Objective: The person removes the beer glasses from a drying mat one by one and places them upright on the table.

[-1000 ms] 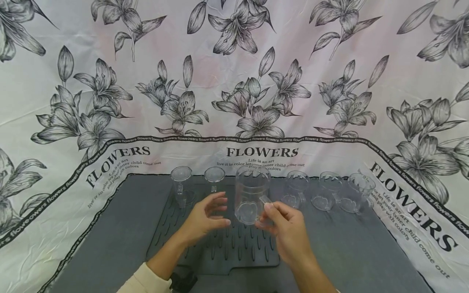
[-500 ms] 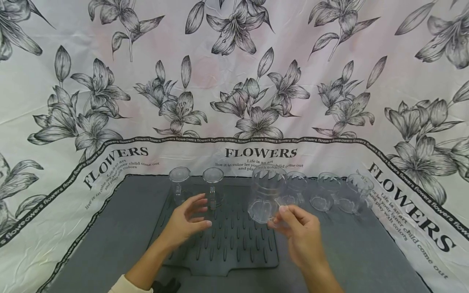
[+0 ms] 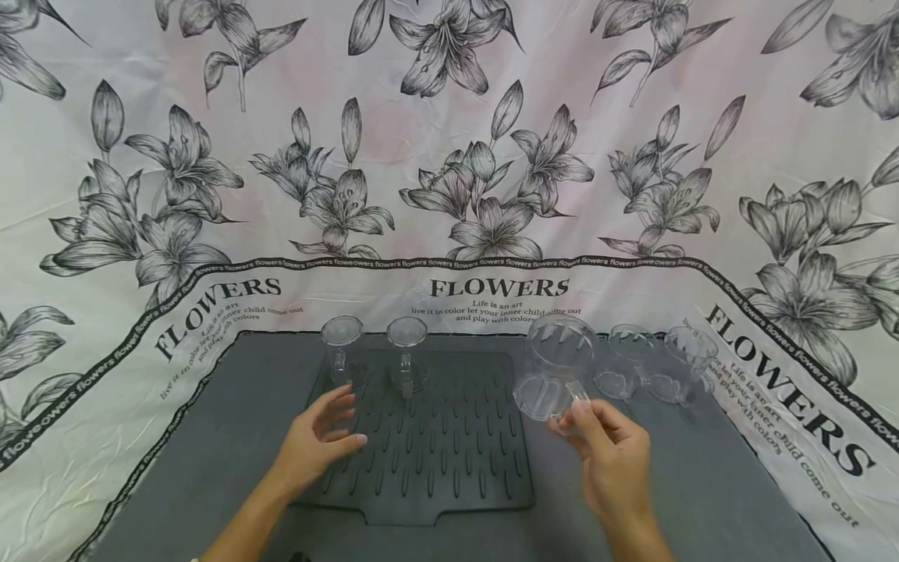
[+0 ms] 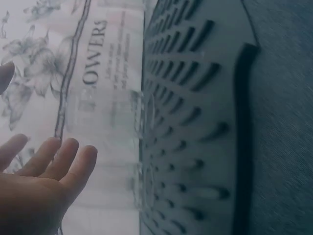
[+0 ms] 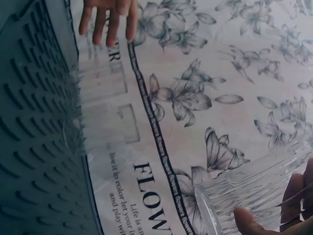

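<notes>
A clear glass mug (image 3: 558,363) hangs in the air right of the mat, slightly tilted. My right hand (image 3: 611,453) pinches its handle between thumb and fingers. In the right wrist view the same mug (image 5: 244,191) has ribbed walls, with the thumb against it. My left hand (image 3: 316,441) hovers over the left part of the dark ridged mat (image 3: 449,496), holding nothing; its fingers look relaxed and spread in the left wrist view. Two clear mugs, one at the far left (image 3: 342,351) and another beside it (image 3: 407,355), stand at the mat's back edge.
At the back right of the grey table (image 3: 702,484) stand two more clear mugs, a nearer one (image 3: 627,363) and one by the corner (image 3: 683,365). Behind the table hangs a white flower-print cloth (image 3: 393,203).
My right hand has carried the mug rightward, from above the mat to in front of the right-hand mugs, covering one of them. My left hand has drawn away to the left.
</notes>
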The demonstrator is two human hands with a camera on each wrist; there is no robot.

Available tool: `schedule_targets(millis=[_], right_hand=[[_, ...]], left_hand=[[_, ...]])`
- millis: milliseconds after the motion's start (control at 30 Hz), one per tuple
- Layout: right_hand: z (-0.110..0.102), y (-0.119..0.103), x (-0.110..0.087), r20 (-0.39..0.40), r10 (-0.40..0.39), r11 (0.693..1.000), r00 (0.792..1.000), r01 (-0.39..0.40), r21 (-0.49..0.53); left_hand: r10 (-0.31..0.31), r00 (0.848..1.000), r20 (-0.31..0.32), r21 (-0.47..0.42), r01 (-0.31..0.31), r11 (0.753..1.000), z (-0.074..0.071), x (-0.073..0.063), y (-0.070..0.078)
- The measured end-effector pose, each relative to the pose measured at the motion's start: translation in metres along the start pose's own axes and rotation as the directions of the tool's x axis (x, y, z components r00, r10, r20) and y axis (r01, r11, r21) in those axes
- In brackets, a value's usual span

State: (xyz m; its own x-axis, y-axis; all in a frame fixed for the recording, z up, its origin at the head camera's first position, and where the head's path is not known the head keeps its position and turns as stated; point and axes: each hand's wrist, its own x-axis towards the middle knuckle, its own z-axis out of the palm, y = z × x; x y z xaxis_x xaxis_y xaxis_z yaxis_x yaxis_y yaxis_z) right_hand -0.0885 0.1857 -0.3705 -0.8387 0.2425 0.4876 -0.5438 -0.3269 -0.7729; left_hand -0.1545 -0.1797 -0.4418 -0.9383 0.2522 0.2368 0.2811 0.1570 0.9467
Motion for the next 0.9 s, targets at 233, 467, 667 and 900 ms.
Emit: schedule_targets(millis=[233, 467, 667, 900], right_hand=[[-0.015, 0.009, -0.003, -0.047, -0.049, 0.998, 0.998, 0.050, 0.024], [-0.035, 0.015, -0.009, -0.122, -0.076, 0.996, 0.990, 0.071, -0.047], [-0.053, 0.024, -0.015, -0.155, -0.082, 0.992, 0.984, 0.067, -0.103], [-0.067, 0.038, -0.023, -0.166, -0.102, 0.994, 0.981, 0.094, -0.054]], left_hand=[[-0.014, 0.997, -0.073, 0.060, 0.019, 0.998, -0.014, -0.015, -0.013], [-0.105, 0.985, -0.137, 0.127, 0.123, 0.984, -0.027, -0.026, -0.030], [-0.235, 0.958, -0.164, 0.184, 0.264, 0.947, -0.039, -0.033, -0.044], [-0.323, 0.930, -0.175, 0.229, 0.358, 0.905, -0.045, -0.047, -0.060]])
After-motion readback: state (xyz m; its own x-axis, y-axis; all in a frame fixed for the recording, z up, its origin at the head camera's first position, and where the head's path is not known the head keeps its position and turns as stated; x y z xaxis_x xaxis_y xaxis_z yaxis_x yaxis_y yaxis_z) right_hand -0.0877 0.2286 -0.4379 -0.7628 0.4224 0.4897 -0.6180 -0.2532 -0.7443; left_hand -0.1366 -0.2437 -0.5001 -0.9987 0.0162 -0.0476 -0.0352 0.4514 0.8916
